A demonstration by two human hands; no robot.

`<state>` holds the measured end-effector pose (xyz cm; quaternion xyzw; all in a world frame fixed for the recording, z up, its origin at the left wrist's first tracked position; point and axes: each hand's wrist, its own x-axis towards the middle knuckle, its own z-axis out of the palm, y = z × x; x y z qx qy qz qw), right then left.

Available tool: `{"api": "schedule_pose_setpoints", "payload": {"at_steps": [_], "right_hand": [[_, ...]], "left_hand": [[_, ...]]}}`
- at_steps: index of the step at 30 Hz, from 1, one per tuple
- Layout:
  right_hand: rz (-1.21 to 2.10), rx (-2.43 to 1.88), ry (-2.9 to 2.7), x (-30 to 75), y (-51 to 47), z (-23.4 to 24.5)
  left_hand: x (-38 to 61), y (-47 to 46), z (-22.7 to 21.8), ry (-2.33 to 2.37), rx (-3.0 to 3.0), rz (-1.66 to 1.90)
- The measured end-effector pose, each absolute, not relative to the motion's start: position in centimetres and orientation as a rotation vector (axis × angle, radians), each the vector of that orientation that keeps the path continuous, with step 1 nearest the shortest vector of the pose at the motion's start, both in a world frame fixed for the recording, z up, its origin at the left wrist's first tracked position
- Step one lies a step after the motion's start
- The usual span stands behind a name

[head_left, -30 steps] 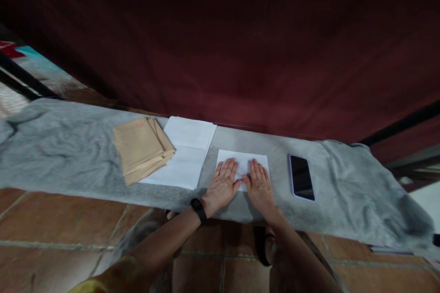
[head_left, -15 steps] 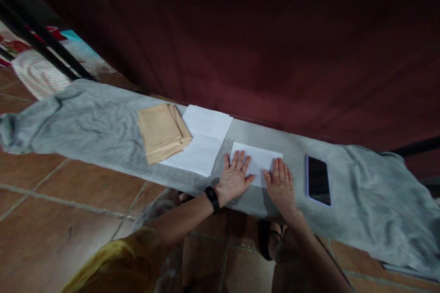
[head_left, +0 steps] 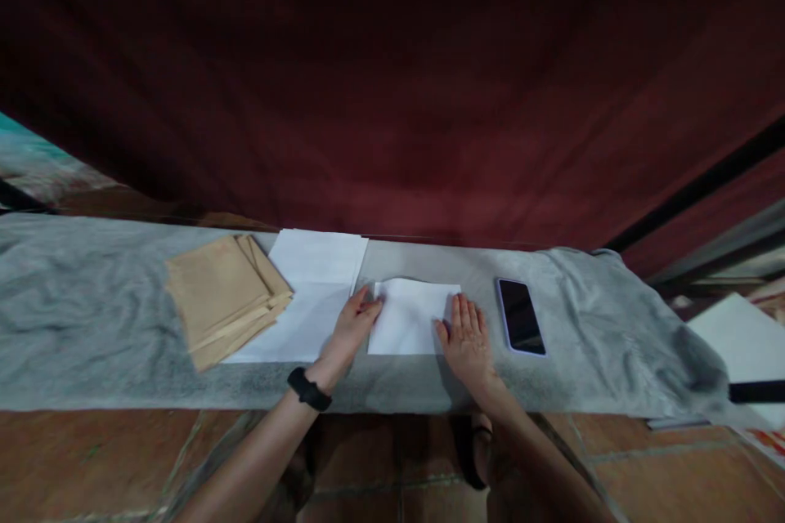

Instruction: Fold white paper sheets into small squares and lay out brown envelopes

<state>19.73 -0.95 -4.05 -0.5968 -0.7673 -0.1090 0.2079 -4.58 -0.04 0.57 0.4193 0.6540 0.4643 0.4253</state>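
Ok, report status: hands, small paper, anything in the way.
Left hand at left edge of small white paper; right hand flat across right edge. Far edge slightly bowed. Phone apart, to the right.

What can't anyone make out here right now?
All in the head view:
1. Palm of the right hand: turned down, hidden by the hand itself.
2. Whether the left hand pinches the small white paper: too small to tell.
3. Part of the white sheets: covered by the brown papers.
4. Left end of the grey cloth: cut off by the left edge.
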Motion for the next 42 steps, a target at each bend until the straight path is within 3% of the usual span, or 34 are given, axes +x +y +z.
{"api": "schedule_pose_setpoints", "payload": {"at_steps": [10,15,22,35,42], "right_hand": [[-0.110,-1.591,-2.193,19.1,-0.8,-2.6],[0.107,-1.327,-2.447,17.5,-2.2,-1.4],[0.131,-1.205,-2.544,16.5,-3.5,-1.1],[0.099,-1.330,-2.407,15.2,-2.5,0.7],[0.395,-1.415,-2.175,15.1,-1.1,0.2]], "left_hand": [[-4.5,0.6,0.6,1.775,1.031,1.139],[-4.8,-0.1,2.2,1.570,0.772,1.160],[-5.5,0.1,3.3,1.450,0.562,1.068],[-3.5,0.3,4.2,0.960,0.625,1.226],[-1.7,0.7,3.1,0.901,0.566,1.170]]}}
